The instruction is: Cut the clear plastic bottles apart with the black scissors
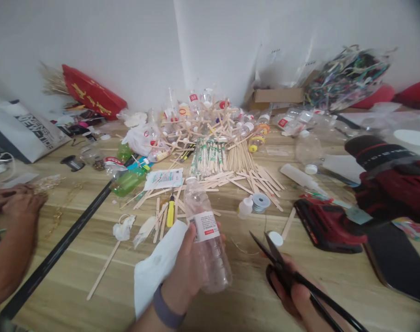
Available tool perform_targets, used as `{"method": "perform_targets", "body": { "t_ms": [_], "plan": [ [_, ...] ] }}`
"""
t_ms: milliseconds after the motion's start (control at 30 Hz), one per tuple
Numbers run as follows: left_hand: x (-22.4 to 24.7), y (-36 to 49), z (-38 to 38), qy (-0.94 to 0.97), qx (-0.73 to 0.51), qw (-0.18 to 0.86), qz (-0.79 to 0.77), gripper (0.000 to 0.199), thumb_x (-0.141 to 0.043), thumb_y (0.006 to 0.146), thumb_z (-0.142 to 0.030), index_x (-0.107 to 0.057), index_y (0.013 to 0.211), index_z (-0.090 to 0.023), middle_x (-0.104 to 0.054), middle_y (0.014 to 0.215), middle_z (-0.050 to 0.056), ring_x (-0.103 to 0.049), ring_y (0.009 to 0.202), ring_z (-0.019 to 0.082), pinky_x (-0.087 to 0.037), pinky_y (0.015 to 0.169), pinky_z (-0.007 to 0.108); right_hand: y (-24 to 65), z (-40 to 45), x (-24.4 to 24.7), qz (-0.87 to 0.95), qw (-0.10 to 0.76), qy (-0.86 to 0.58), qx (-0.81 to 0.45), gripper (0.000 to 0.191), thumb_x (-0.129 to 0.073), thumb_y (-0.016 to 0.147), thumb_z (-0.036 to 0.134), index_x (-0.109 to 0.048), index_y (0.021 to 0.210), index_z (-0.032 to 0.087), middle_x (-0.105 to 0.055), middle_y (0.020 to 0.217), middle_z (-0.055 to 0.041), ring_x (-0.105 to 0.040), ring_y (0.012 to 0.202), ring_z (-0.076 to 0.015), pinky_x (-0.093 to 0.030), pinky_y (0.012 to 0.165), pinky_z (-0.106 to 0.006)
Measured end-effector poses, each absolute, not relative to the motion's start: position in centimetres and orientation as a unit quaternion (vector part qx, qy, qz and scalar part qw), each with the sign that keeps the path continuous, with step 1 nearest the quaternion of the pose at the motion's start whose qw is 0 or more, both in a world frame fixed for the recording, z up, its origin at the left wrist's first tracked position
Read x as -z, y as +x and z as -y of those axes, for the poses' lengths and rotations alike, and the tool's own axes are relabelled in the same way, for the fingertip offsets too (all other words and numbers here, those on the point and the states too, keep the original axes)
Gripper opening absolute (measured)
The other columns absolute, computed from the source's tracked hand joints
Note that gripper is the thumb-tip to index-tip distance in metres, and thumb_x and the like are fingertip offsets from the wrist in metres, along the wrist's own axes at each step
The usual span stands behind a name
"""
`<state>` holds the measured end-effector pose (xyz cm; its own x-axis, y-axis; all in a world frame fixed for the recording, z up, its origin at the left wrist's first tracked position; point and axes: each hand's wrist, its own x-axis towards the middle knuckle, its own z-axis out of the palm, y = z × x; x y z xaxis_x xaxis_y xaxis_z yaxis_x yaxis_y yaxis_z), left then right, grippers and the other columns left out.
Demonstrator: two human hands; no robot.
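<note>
My left hand (185,263), with a purple band at the wrist, is wrapped around a clear plastic bottle (212,260). The bottle is tilted, its cap end pointing away from me, and a white label with red print circles its middle. In my right hand (296,295) is a pair of black scissors (282,267), blades slightly apart and pointing toward the bottle without touching it. Beside my left forearm lies a white paper sheet (158,263). Close to the scissors are a white bottle cap (275,238) and a thin wire.
A red and black power drill (386,184) and a dark phone (400,263) lie on the right. Wooden sticks (210,157) and bottles are heaped mid-table. A yellow screwdriver (170,212) lies beyond the paper. Another person's hands (19,203) rest at the left, beyond a black strip (64,240).
</note>
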<state>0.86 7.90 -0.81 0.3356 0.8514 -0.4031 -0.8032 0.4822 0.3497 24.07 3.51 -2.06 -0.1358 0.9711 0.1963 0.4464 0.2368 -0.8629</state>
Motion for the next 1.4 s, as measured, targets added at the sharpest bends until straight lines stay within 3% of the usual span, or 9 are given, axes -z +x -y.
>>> {"method": "perform_targets", "body": {
  "t_ms": [67,167,267,467,567,700,933,1100,1400],
  "plan": [
    [0.8,0.9,-8.0,0.035,-0.519,0.804,-0.289,0.046,-0.084,0.074,-0.049,-0.078,0.098,-0.01,-0.081,0.08,0.01,-0.075,0.072,0.019,-0.056,0.072,0.026,24.3,-3.5,0.9,0.682,0.392,-0.53,-0.316,0.06,-0.029,0.101,0.066,-0.072,0.114,0.027,-0.065,0.063,-0.0047,-0.067,0.056,-0.0256,-0.057,0.049,-0.031],
    [0.2,1.0,-8.2,0.019,-0.522,0.794,-0.311,0.045,-0.073,0.084,-0.052,-0.077,0.096,-0.009,-0.08,0.078,0.011,-0.073,0.069,0.02,-0.055,0.067,0.027,24.5,-3.7,-0.7,0.704,0.392,-0.544,-0.234,0.04,-0.043,0.101,0.053,-0.075,0.097,0.029,-0.073,0.08,-0.006,-0.073,0.075,-0.0274,-0.063,0.067,-0.032],
    [-0.9,1.1,-8.5,-0.004,-0.525,0.786,-0.328,0.051,-0.059,0.093,-0.056,-0.076,0.095,-0.008,-0.077,0.074,0.011,-0.071,0.064,0.019,-0.055,0.064,0.028,24.3,-4.0,-1.8,0.711,0.408,-0.54,-0.192,0.033,-0.047,0.101,0.043,-0.074,0.091,0.027,-0.074,0.089,-0.0055,-0.074,0.079,-0.0242,-0.063,0.069,-0.028],
    [-3.0,1.5,-8.9,-0.037,-0.56,0.743,-0.364,0.057,-0.034,0.105,-0.043,-0.074,0.09,-0.006,-0.076,0.071,0.012,-0.072,0.063,0.018,-0.056,0.064,0.026,23.4,-4.0,-2.6,0.67,0.383,-0.527,-0.357,0.028,-0.051,0.101,0.044,-0.074,0.098,0.027,-0.076,0.081,-0.0006,-0.074,0.075,-0.0202,-0.062,0.067,-0.023],
    [-4.1,1.7,-9.0,-0.039,-0.576,0.728,-0.369,0.051,-0.037,0.105,-0.04,-0.073,0.086,-0.009,-0.076,0.071,0.009,-0.073,0.065,0.018,-0.057,0.065,0.026,22.9,-3.8,-2.8,0.663,0.376,-0.519,-0.387,0.031,-0.05,0.102,0.048,-0.07,0.098,0.025,-0.072,0.078,-0.0012,-0.072,0.071,-0.0193,-0.06,0.06,-0.023],
    [-5.0,1.9,-9.6,-0.045,-0.601,0.709,-0.365,0.047,-0.042,0.104,-0.041,-0.07,0.081,-0.012,-0.074,0.068,0.005,-0.072,0.065,0.017,-0.058,0.069,0.026,22.0,-3.6,-3.0,0.71,0.38,-0.509,-0.306,0.031,-0.046,0.104,0.044,-0.064,0.09,0.023,-0.064,0.066,0.0008,-0.064,0.055,-0.0161,-0.055,0.052,-0.023],
    [-4.7,3.1,-10.7,-0.052,-0.595,0.709,-0.375,0.059,-0.036,0.101,-0.057,-0.067,0.079,-0.014,-0.069,0.069,0.007,-0.067,0.061,0.017,-0.054,0.057,0.025,20.5,-2.9,-2.1,0.78,0.36,-0.442,-0.259,0.017,-0.046,0.102,0.02,-0.062,0.1,0.024,-0.072,0.087,-0.002,-0.073,0.07,-0.0159,-0.059,0.062,-0.022],
    [-5.0,3.6,-10.5,-0.057,-0.583,0.716,-0.38,0.054,-0.034,0.104,-0.051,-0.067,0.084,-0.013,-0.07,0.073,0.006,-0.067,0.064,0.016,-0.057,0.063,0.025,19.8,-2.5,-2.1,0.8,0.324,-0.456,-0.219,0.032,-0.044,0.098,0.011,-0.059,0.123,0.023,-0.076,0.099,-0.0041,-0.075,0.077,-0.0201,-0.061,0.065,-0.028],
    [-3.7,3.6,-10.3,-0.031,-0.583,0.73,-0.355,0.048,-0.04,0.102,-0.049,-0.068,0.08,-0.016,-0.069,0.072,0.005,-0.066,0.064,0.016,-0.056,0.062,0.027,19.7,-2.6,-1.4,0.794,0.324,-0.454,-0.242,0.033,-0.043,0.1,0.014,-0.062,0.125,0.025,-0.075,0.099,-0.005,-0.075,0.078,-0.0197,-0.062,0.068,-0.028]
  ]
}}
